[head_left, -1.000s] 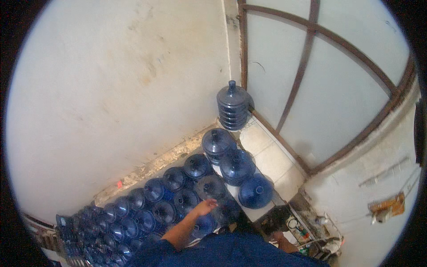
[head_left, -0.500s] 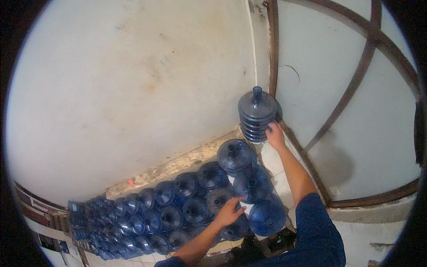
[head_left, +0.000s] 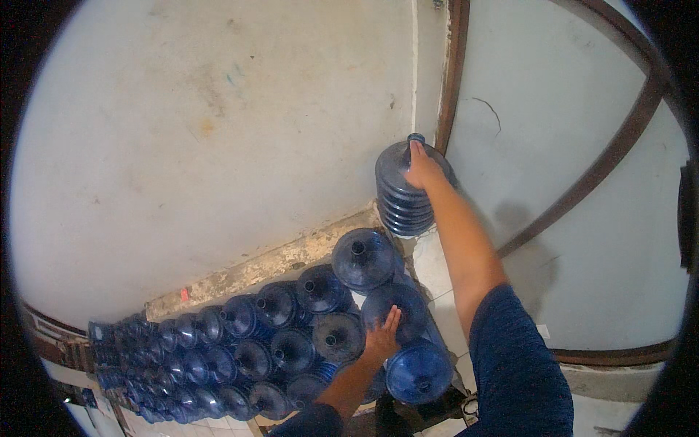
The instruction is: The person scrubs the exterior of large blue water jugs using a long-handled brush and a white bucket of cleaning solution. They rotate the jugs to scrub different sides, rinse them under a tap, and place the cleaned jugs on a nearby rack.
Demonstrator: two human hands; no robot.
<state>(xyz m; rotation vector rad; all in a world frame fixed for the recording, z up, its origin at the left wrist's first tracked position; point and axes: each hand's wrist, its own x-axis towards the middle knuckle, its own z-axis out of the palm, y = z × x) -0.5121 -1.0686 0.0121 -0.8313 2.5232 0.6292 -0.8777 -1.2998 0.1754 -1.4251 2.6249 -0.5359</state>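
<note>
A ribbed blue water jug [head_left: 403, 210] stands upright in the far corner, apart from the rows of jugs. My right hand [head_left: 424, 169] has its fingers closed at the neck of this jug, the arm stretched far forward. Lower down, my left hand [head_left: 383, 336] rests on the top of another blue jug [head_left: 410, 302], fingers stretched out beside its neck, which the hand hides. Around that jug stand a darker jug [head_left: 362, 262] farther away and a brighter blue jug [head_left: 419, 371] nearer to me. All these jugs are uncapped.
Several rows of similar jugs [head_left: 251, 357] run off to the left along a low ledge [head_left: 269, 258] and a stained wall [head_left: 218, 146]. On the right is a pale panel [head_left: 553, 124] with a brown frame. Floor tiles [head_left: 435, 266] show between the rows and the panel.
My right hand has moved from the corner jug's ribbed side up to its neck. My left hand has come down flatter on the nearer jug. The view has shifted slightly.
</note>
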